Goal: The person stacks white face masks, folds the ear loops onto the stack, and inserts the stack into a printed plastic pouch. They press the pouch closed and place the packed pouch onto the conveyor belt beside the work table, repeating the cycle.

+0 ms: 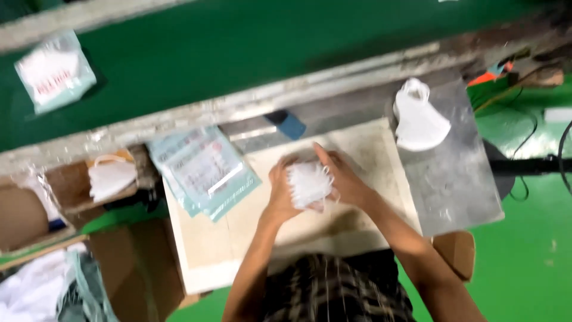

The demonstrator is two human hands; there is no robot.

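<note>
Both hands meet over the pale surface (238, 250), gripping a stack of white masks (308, 183) between them. The left hand (281, 192) clasps the stack's left side, fingers curled around it; the right hand (344, 179) closes over its right side and top. Just left of the left hand lies a fanned pile of clear printed pouches (202, 170). Beyond the right hand, a single white mask (419, 119) rests on a metal plate (459, 185).

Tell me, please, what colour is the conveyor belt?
Dark green; the conveyor belt shows in the head view.
</note>
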